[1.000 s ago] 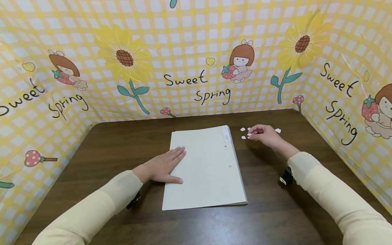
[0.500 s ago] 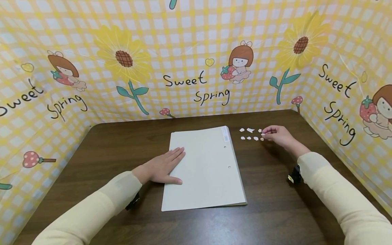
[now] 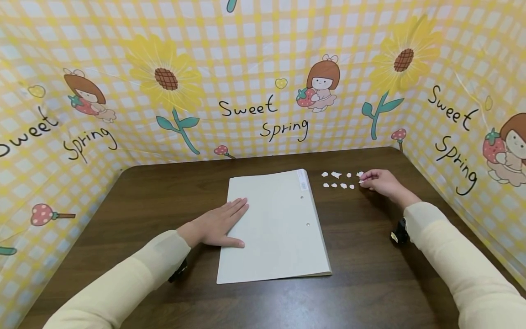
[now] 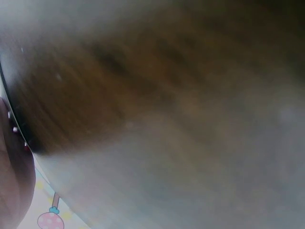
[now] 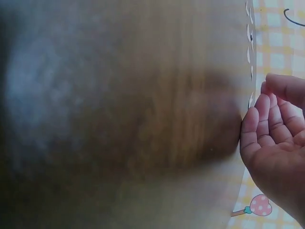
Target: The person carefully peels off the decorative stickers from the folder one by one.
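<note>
My left hand [image 3: 219, 224] lies flat with fingers spread on the left side of a pale, off-white file folder [image 3: 279, 228]. The folder has a label near its top right corner and two small metal rivets. To its right, small torn white paper scraps [image 3: 343, 186] lie in two rough rows. At the right end of these rows my right hand [image 3: 382, 183] holds thumb and fingertips together, with a bit of white paper [image 3: 361, 182] showing at the tips. In the right wrist view the fingers [image 5: 263, 119] are bent towards the thumb; the scrap itself is hidden there.
The dark brown wooden table [image 3: 164, 183] carries everything. Yellow checked cloth [image 3: 246, 68] with printed flowers and lettering stands behind it and at both sides. A black wrist camera [image 3: 398, 232] hangs under the right sleeve. The left wrist view is mostly blurred tabletop.
My right hand has moved rightwards along the scraps, uncovering several of them, with white paper at its fingertips throughout. The left hand stays put on the folder.
</note>
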Action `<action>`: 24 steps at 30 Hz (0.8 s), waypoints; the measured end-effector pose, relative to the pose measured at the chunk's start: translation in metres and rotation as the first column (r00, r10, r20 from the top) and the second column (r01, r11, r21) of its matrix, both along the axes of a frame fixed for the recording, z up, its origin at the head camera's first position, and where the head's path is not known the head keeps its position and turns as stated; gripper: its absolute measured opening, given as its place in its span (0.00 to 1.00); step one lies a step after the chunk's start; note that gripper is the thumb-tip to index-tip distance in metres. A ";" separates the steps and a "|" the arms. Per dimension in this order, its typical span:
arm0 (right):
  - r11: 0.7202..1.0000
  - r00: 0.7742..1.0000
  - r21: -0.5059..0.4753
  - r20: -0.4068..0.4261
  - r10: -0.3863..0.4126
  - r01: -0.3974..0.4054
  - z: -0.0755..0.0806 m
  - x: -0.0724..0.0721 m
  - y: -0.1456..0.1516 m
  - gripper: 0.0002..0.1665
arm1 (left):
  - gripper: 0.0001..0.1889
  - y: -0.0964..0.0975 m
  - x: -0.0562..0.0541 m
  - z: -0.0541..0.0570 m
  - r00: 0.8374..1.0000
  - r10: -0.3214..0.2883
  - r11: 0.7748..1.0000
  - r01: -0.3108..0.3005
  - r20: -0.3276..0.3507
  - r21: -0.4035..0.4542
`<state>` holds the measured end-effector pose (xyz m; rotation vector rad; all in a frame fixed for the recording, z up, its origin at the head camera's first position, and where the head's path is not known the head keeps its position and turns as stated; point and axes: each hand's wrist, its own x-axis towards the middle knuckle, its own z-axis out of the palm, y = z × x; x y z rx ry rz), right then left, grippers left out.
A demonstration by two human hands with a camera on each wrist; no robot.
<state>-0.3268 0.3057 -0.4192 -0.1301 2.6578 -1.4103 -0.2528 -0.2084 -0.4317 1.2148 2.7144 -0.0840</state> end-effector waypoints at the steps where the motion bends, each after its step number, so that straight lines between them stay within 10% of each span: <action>1: 1.000 1.000 0.002 0.001 0.003 -0.003 0.000 -0.001 0.001 0.15 | 0.58 0.000 0.000 0.000 1.000 0.002 1.000 -0.002 0.002 -0.001; 24: 0.987 0.997 0.160 -0.060 0.039 -0.029 -0.002 -0.004 -0.008 0.09 | 0.58 0.000 -0.001 0.000 1.000 0.001 1.000 -0.001 0.005 -0.004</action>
